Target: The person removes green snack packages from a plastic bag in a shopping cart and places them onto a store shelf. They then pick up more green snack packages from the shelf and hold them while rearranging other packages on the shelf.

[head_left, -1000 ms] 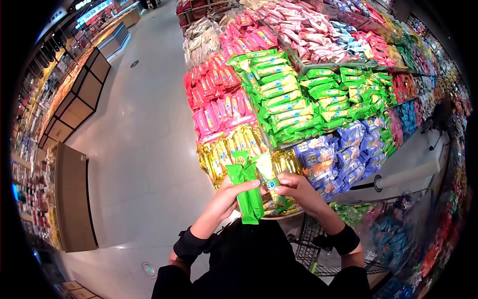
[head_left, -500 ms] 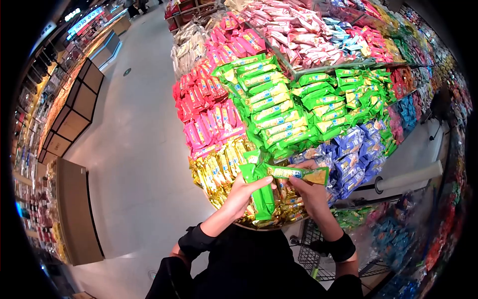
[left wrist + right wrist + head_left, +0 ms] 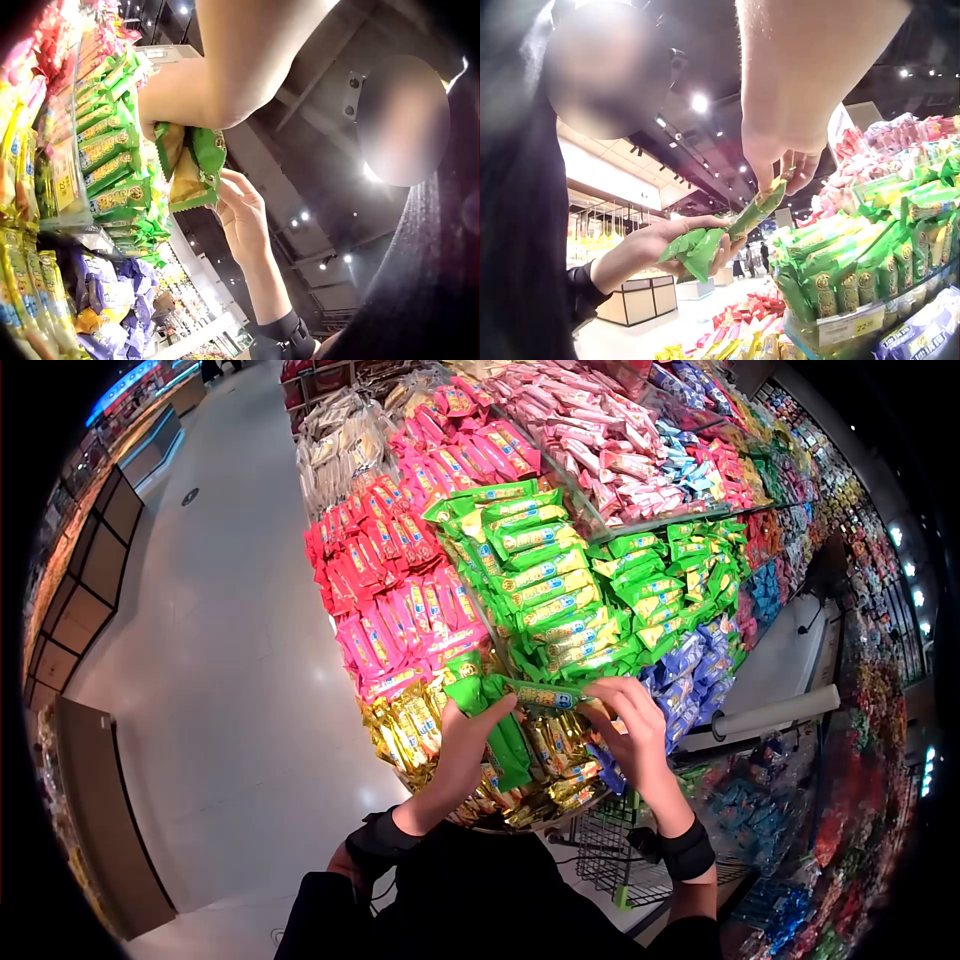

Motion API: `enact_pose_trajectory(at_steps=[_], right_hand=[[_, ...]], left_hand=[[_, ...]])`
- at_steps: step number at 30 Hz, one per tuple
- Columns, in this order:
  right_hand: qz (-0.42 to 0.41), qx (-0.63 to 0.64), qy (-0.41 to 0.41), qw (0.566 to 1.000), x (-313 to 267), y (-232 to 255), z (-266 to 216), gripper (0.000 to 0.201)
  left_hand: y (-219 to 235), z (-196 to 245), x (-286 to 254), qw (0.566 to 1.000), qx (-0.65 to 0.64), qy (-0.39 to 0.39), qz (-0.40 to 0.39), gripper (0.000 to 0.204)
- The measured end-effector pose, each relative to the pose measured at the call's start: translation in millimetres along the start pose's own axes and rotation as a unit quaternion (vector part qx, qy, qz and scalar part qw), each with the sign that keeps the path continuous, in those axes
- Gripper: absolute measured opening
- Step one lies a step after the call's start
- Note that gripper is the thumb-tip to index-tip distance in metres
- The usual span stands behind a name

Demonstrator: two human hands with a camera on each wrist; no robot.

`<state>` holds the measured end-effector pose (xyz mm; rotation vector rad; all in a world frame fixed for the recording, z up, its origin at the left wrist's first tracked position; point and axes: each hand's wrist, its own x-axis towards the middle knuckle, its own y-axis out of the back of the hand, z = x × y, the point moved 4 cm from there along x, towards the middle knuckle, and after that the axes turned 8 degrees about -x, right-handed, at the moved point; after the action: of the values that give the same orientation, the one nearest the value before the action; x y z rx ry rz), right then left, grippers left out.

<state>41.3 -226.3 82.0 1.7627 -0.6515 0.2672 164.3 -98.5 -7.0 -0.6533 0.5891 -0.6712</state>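
Note:
My left hand (image 3: 465,740) grips several long green snack packets (image 3: 510,755) over the front of the display. One more green packet (image 3: 548,696), its printed label facing up, stretches sideways between the two hands. Its near end sits under the left thumb, while my right hand (image 3: 635,732) pinches the other end with its fingertips. The right wrist view shows this packet (image 3: 756,214) slanting up from the left hand (image 3: 645,251) to the right fingers. In the left wrist view, crimped packet ends (image 3: 196,169) stick out beside the right hand (image 3: 246,225).
Below the hands lie gold packets (image 3: 410,730). Beyond them are stacked green packets (image 3: 550,585), with red and pink ones (image 3: 375,550) to the left and purple ones (image 3: 690,685) to the right. A shopping cart (image 3: 610,860) stands at the lower right, near a white roller (image 3: 780,712).
The printed packet has turned from upright to lying sideways, and the right hand has shifted to its right end. The left hand keeps its green packets. The head view has swung right.

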Motion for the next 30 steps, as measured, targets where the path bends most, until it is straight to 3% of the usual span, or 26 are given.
enact_pose_trajectory(at_steps=[7, 10, 13, 15, 17, 19, 24, 27, 29, 30], right_hand=[[-0.075, 0.023, 0.057, 0.995, 25, -40, -37, 0.035], [-0.089, 0.051, 0.019, 0.995, 25, -63, -35, 0.045], [-0.076, 0.056, 0.027, 0.995, 34, -65, -34, 0.044], [-0.061, 0.031, 0.026, 0.997, 44, -57, -24, 0.032], [-0.093, -0.021, -0.009, 0.995, 64, -43, -10, 0.03], [-0.063, -0.103, 0.083, 0.989, 92, -35, 9, 0.029], [-0.076, -0.229, 0.252, 0.937, 141, -48, 57, 0.027], [-0.076, -0.226, 0.286, 0.928, 158, -59, 62, 0.024], [-0.089, -0.232, 0.293, 0.923, 167, -66, 59, 0.031], [-0.093, -0.249, 0.318, 0.91, 169, -72, 57, 0.025]], left_hand=[[19, 9, 8, 0.998, -0.04, 0.003, 0.052, 0.022], [17, 12, 7, 0.996, -0.051, -0.032, 0.06, 0.023], [16, 22, 4, 0.994, -0.058, -0.055, 0.073, 0.023], [19, 31, 2, 0.994, -0.058, -0.052, 0.075, 0.024], [25, 40, 2, 0.993, -0.073, -0.044, 0.079, 0.024], [34, 39, 4, 0.99, -0.06, -0.061, 0.112, 0.025], [38, 37, -8, 0.995, -0.06, -0.046, 0.065, 0.023], [47, 33, -12, 0.995, -0.025, -0.07, 0.062, 0.021], [43, 39, -21, 0.996, -0.027, -0.018, 0.089, 0.018], [47, 37, -19, 0.994, -0.02, -0.033, 0.1, 0.018]])
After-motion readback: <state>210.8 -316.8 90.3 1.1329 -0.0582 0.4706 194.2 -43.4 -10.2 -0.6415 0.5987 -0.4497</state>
